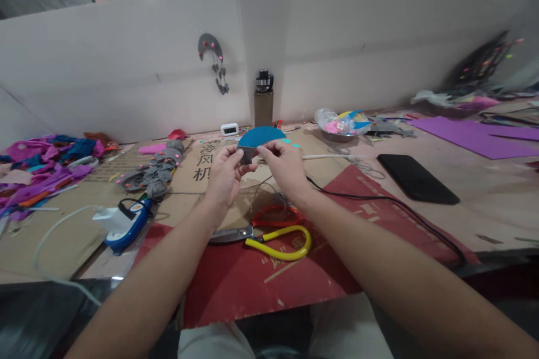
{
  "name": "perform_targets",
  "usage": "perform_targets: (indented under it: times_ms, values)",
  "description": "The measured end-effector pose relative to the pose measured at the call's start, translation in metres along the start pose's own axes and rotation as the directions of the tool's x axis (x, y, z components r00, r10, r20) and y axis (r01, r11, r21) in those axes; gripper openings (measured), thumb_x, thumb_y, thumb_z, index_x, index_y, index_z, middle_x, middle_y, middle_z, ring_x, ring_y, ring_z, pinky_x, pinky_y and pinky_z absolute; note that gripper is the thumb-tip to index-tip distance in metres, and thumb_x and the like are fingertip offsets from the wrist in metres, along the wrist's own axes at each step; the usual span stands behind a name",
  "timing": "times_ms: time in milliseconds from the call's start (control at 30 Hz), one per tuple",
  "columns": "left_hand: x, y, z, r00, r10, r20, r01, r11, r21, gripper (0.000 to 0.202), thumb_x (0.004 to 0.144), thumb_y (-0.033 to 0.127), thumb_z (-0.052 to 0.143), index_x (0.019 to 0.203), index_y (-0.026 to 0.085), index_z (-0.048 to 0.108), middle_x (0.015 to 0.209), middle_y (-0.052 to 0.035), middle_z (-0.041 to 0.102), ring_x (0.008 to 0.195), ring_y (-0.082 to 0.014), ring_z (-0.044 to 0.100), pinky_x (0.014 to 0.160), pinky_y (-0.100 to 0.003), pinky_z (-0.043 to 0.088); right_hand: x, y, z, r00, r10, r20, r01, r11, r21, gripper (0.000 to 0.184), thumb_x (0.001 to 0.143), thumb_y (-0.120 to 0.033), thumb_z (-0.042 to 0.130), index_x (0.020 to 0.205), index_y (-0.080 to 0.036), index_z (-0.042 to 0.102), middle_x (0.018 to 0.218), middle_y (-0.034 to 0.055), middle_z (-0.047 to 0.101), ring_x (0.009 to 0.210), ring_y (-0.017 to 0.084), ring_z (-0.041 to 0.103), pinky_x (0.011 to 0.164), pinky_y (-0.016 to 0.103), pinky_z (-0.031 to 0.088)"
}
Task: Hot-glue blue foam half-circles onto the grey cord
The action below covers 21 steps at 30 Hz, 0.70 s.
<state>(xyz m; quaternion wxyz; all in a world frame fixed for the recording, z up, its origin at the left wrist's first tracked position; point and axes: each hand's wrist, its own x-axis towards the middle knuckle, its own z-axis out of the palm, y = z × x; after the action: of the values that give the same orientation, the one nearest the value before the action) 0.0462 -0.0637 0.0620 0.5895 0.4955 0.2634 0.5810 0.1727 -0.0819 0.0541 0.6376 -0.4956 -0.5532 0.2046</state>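
Note:
Between my two hands is a blue half-round piece, felt or foam by its look, with a grey layer along its lower edge. My left hand pinches its left end. The fingers of my right hand close on its right end. Under my wrists lie scissors with one yellow and one red handle, their blades pointing left. Thin grey cord loops on the cardboard below my hands. To the left sits a heap of grey felt pieces and cord balls with pink and orange dots.
A bottle and small white clock stand near the wall. At right are a phone, purple sheets and a bowl of scraps. A blue power strip and colourful scraps lie left. A black cable crosses red cardboard.

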Motion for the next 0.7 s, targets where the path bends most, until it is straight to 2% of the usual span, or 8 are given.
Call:
perform_targets:
  times_ms: [167,333,467,567,700]
  values:
    - [0.0006,0.0009,-0.0003,0.999,-0.036,0.014,0.036,0.999,-0.013,0.011,0.074,0.019,0.061,0.080,0.016,0.053,0.082,-0.0029,0.064,0.077,-0.0132,0.065,0.067,-0.026,0.056,0.0018,-0.0022,-0.0002,0.998,0.054,0.021,-0.055,0.997,0.046,0.021,0.075,-0.035,0.055,0.069,-0.016,0.061,0.062,-0.0011,0.056,0.060,0.011,0.045,0.060,0.026,0.037]
    - [-0.0002,0.0016,0.0016,0.998,-0.009,0.061,0.014,0.997,-0.081,0.007,0.076,0.020,0.056,0.078,0.015,0.052,0.083,-0.0045,0.066,0.082,-0.0149,0.066,0.075,-0.030,0.055,0.0019,-0.0053,0.0005,0.994,0.104,0.034,-0.106,0.991,0.084,0.017,0.073,-0.033,0.056,0.067,-0.017,0.057,0.059,-0.0025,0.050,0.058,0.010,0.043,0.058,0.025,0.036]
    - [0.0004,0.0033,0.0011,0.999,-0.022,0.031,0.024,0.997,-0.069,0.008,0.076,0.022,0.056,0.078,0.016,0.051,0.083,-0.0034,0.067,0.081,-0.0141,0.066,0.075,-0.030,0.056,0.0013,-0.0054,0.0021,0.991,0.124,0.058,-0.129,0.986,0.105,0.017,0.072,-0.034,0.055,0.067,-0.018,0.053,0.055,-0.0045,0.044,0.052,0.009,0.037,0.053,0.024,0.034]
    - [0.0022,0.0059,-0.0022,0.997,-0.077,0.017,0.078,0.993,-0.091,0.010,0.073,0.019,0.058,0.081,0.017,0.053,0.082,-0.0010,0.067,0.072,-0.0116,0.065,0.069,-0.027,0.056,0.0007,-0.0061,0.0024,0.992,0.099,0.082,-0.109,0.985,0.135,0.018,0.073,-0.035,0.055,0.067,-0.019,0.051,0.055,-0.0057,0.041,0.050,0.008,0.033,0.051,0.023,0.032]
    - [0.0050,0.0083,-0.0077,0.976,-0.216,0.016,0.214,0.955,-0.204,0.009,0.071,0.015,0.058,0.080,0.018,0.057,0.076,0.0012,0.066,0.064,-0.0090,0.063,0.065,-0.024,0.056,0.0007,-0.0068,0.0009,0.989,0.063,0.137,-0.091,0.974,0.208,0.018,0.074,-0.036,0.056,0.067,-0.020,0.050,0.055,-0.0062,0.038,0.049,0.008,0.032,0.049,0.023,0.029]
